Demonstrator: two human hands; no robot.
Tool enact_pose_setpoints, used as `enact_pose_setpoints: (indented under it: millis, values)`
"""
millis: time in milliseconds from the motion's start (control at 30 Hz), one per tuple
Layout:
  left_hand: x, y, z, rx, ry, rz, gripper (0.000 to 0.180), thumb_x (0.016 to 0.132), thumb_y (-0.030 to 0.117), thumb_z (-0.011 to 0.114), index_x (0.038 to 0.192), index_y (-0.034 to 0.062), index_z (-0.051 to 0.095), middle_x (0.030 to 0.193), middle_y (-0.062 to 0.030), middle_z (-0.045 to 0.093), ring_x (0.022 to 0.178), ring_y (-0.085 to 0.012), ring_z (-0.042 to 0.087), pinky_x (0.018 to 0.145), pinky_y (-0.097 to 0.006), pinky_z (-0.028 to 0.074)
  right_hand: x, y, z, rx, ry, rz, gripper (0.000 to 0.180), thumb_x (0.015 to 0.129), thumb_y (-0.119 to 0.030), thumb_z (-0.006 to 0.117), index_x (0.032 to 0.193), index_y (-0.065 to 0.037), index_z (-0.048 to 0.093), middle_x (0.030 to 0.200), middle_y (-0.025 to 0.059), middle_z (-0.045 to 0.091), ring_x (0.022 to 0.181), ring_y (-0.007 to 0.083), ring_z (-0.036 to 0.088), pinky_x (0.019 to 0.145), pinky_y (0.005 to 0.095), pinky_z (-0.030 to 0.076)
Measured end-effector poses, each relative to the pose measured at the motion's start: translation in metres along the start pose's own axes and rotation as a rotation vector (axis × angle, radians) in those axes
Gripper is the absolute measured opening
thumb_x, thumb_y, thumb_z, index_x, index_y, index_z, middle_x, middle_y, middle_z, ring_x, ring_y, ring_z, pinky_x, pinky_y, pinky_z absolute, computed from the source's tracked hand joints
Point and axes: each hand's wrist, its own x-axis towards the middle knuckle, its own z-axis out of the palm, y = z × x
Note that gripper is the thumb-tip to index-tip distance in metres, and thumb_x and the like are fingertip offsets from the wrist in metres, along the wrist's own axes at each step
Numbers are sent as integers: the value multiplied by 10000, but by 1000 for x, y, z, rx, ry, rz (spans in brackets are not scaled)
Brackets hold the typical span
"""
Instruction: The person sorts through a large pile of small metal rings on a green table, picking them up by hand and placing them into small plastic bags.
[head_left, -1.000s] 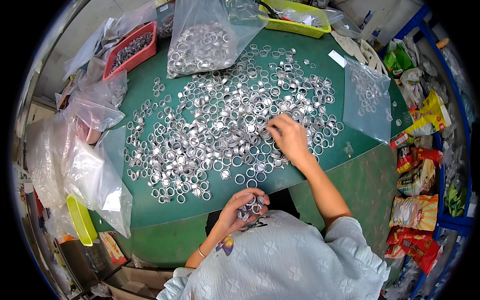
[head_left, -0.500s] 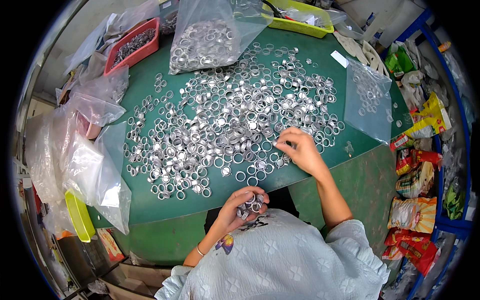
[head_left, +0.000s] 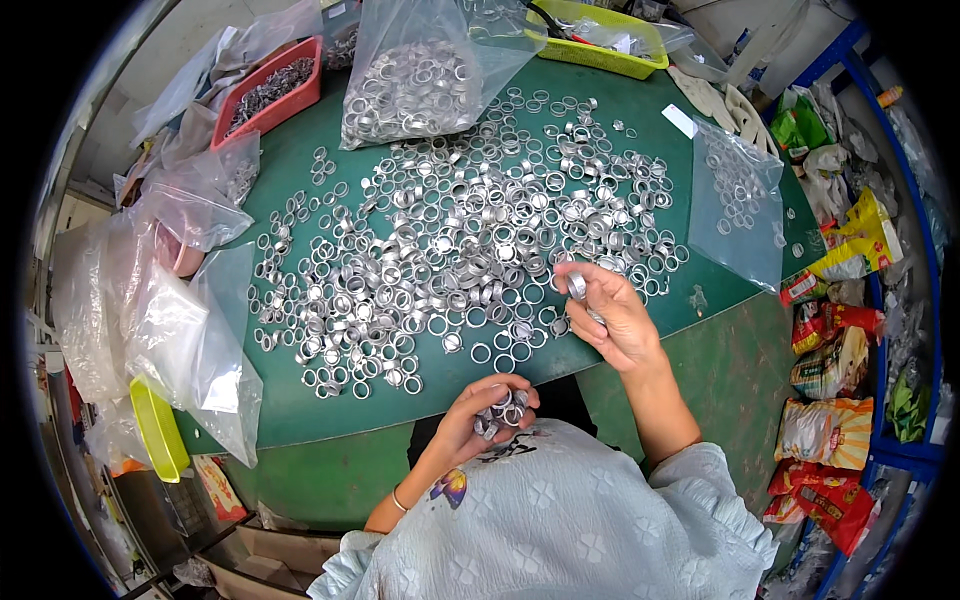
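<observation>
A wide heap of small silvery metal rings [head_left: 470,240] spreads over the green table [head_left: 310,415]. My left hand [head_left: 470,420], palm up just off the table's near edge, is cupped round a handful of rings [head_left: 503,408]. Above the heap's near right side, my right hand [head_left: 620,325] is raised with a single metal ring [head_left: 576,285] pinched between thumb and forefinger. Another bit of shiny metal [head_left: 597,317] shows against its curled fingers; its kind is hard to make out.
A clear bag full of rings [head_left: 415,90] stands at the far side. Right of the heap lies a flat clear bag [head_left: 738,200] with several rings. A red basket [head_left: 265,95] is at far left, a yellow basket [head_left: 600,45] at the back. Empty plastic bags [head_left: 190,330] hang over the left edge.
My right hand has lifted off the heap, turned its palm toward me and now shows a ring in its fingers. The left hand stays put with its handful.
</observation>
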Motion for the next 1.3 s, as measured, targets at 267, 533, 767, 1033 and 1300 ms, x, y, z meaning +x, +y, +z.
enact_pose_setpoints:
  millis: [267,533,767,1033,1300]
  values:
    - [0,-1,-1,4,7,-8,263,910,208,491,1060,2,556,969,-170,578,756,-203,566,424,-205,397,-7,1,4,-41,16,-25,303,943,-266,482,1086,-2,527,797,112,599,405,23,357,364,166,249]
    - [0,-4,-1,-3,18,-23,261,904,206,515,1065,5,557,979,-161,580,762,-201,569,426,-203,391,0,14,-14,419,74,144,276,943,-284,441,1025,-33,523,900,133,616,461,83,433,386,211,303]
    - [1,-8,-1,-5,121,-25,294,908,271,497,1043,19,565,989,-182,570,761,-234,570,468,-225,428,21,22,-8,407,490,197,253,898,-190,520,1074,-11,554,996,104,606,615,103,522,486,223,398]
    - [3,-9,-7,-195,67,-74,414,956,373,378,1093,16,539,1012,-166,582,846,-246,589,557,-262,505,69,57,0,-1508,133,-498,212,792,-167,663,971,-54,660,720,84,584,539,241,557,489,352,437]
    - [-6,-9,-13,-116,126,-45,363,948,332,405,1075,18,537,1000,-177,575,818,-246,582,532,-265,500,74,43,8,-1748,371,-430,123,783,-152,647,879,-76,648,812,103,604,624,313,608,532,408,469]
